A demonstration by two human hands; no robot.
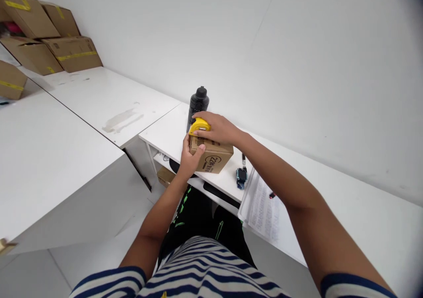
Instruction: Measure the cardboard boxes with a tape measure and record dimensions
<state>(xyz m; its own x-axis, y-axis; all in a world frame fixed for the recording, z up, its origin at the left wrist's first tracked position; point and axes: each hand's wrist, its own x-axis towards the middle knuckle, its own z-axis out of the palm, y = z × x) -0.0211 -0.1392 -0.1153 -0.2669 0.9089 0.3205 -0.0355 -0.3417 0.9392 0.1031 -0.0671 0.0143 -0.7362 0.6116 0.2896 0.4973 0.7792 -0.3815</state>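
Note:
A small cardboard box [218, 159] with dark printing stands on the white desk in front of me. My left hand [191, 157] grips its left side, thumb on the front and fingers around the left edge. Over the top of the box, my right hand [216, 127] is closed around a yellow tape measure [200, 124]. The tape measure sits at the box's upper left edge, close to my left fingertips. Whether any blade is pulled out cannot be made out. Just behind the hands rises a dark grey bottle [198, 101] with a black lid, its lower part partly hidden.
Right of the box lie a dark wristwatch [242, 177] and a stack of printed papers [264, 210] with a pen on it. A white wall runs behind the desk [330, 192]. Several cardboard boxes [74, 53] are piled at the far left on adjoining white tables [66, 126].

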